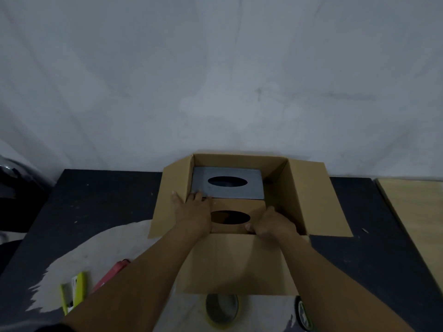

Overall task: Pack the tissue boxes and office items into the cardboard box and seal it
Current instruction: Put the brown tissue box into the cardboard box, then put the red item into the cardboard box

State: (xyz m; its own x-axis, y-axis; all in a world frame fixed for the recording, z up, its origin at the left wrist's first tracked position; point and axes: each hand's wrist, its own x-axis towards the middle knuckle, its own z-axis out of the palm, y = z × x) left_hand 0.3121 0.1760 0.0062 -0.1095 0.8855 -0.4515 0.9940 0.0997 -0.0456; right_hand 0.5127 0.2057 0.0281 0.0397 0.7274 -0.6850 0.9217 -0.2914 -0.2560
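A pale grey wall (pixel 215 80) is filling the upper view, dimly lit. A dark table (pixel 103 202) is standing against it, a light wooden board (pixel 417 216) lying at right.

no readable text, labels or signs

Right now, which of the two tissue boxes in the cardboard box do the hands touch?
The brown tissue box, the nearer one. Both hands are at it; the grey tissue box lies beyond it, against the far wall.
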